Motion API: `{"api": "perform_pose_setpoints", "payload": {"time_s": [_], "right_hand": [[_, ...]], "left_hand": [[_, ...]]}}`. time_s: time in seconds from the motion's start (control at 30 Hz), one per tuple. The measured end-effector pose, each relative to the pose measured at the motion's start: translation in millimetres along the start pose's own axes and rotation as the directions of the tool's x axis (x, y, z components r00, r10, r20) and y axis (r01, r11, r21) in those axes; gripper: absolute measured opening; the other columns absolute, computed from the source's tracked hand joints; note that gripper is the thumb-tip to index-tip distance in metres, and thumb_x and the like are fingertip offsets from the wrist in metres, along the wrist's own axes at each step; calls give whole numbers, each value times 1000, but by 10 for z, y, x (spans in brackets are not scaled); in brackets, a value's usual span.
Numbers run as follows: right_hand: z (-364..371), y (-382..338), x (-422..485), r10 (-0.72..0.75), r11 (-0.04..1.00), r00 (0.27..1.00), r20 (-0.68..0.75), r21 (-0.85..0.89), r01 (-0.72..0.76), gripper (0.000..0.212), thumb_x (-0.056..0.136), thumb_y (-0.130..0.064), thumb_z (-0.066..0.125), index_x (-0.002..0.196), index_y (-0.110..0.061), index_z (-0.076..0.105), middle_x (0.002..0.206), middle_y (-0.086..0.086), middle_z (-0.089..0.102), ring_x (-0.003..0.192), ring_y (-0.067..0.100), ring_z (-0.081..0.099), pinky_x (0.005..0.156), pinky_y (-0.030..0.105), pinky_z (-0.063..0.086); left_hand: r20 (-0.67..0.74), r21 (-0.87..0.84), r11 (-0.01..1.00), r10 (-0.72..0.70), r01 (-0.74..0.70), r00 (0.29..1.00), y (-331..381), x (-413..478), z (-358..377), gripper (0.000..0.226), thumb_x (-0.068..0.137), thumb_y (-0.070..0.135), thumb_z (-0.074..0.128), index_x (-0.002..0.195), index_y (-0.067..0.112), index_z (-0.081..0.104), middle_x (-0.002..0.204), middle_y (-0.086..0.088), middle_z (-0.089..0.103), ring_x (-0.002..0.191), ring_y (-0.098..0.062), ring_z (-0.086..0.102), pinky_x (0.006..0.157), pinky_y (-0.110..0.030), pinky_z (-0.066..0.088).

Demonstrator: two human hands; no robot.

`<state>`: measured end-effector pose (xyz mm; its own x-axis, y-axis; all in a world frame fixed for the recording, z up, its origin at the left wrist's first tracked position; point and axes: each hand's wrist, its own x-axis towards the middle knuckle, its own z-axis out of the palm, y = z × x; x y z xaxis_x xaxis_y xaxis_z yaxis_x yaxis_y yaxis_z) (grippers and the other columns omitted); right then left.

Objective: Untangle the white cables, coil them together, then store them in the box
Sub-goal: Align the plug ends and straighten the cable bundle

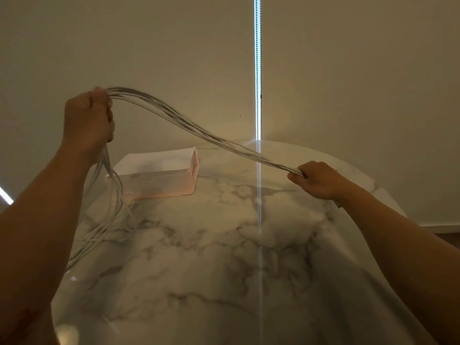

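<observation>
Cables (199, 131) stretch between gripping left hand (88, 118) and right hand (316, 179); ends dangle.

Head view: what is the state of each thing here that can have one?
left hand: raised, grips the cables.
right hand: lower, grips the cables.
cables: one bundle stretched between both hands, the rest hanging from the left hand onto the table.
box: open, on the table, no cables inside.
</observation>
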<state>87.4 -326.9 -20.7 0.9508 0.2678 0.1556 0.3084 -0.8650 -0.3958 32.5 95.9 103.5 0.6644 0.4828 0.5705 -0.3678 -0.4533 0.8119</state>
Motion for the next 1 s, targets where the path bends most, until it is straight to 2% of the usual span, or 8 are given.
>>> {"api": "perform_pose_setpoints", "payload": {"time_s": [0.2,0.3,0.37,0.47,0.57,0.67,0.8,1.0], "right_hand": [[3,181,8,236,890,972,-18,-397,-223,34,101,-39,39,112,-10,52,114,14,59,100,31,57,84,39,47],[-49,160,49,230,827,973,-30,-521,-212,74,90,-54,53,143,-8,29,144,17,40,130,38,40,107,47,37],[-116,-85,73,82,916,994,65,-398,-50,114,76,-67,65,154,-9,6,159,16,18,144,38,22,118,46,24],[-284,-704,5,-242,968,968,66,-58,246,128,64,-66,75,156,-14,3,164,5,8,150,24,11,121,35,13],[-334,-1277,-7,-393,900,919,34,219,377,109,70,-56,77,155,-21,18,160,-3,26,142,12,28,111,25,25],[-198,-1539,27,-493,828,870,7,312,466,45,85,-36,73,120,-9,62,106,6,67,86,9,58,79,26,43],[-111,-1523,-20,-452,729,892,-20,569,382,27,95,-25,63,87,0,68,62,2,64,54,10,55,57,22,45],[-66,-1588,-61,-556,819,822,-125,88,567,25,102,-32,46,84,-18,55,68,-9,50,60,6,48,57,17,35]], "left_hand": [[218,291,904,256,-313,942,69,-303,222,33,93,36,41,66,23,54,53,3,50,53,-15,43,59,-30,36],[328,323,840,333,-437,884,144,-469,362,31,99,29,43,75,13,56,61,-5,51,59,-19,46,61,-30,36],[400,319,822,334,-472,853,169,-554,442,30,102,25,44,76,13,54,60,1,49,55,-7,44,59,-25,36],[530,316,782,324,-537,784,187,-683,563,29,103,25,44,77,16,54,61,2,52,55,-5,47,57,-18,34],[643,303,768,273,-564,716,191,-792,632,28,102,30,43,79,17,53,63,8,52,58,-6,48,55,-19,34],[691,265,776,261,-573,674,178,-839,595,27,103,28,44,78,18,53,61,10,50,56,-6,46,53,-15,31],[718,206,791,277,-576,638,155,-866,480,28,102,29,44,77,21,54,57,10,47,55,-5,46,53,-15,32],[664,243,810,262,-533,701,40,-1040,446,32,98,44,39,108,22,60,81,8,64,72,-6,57,66,-29,46]]}}
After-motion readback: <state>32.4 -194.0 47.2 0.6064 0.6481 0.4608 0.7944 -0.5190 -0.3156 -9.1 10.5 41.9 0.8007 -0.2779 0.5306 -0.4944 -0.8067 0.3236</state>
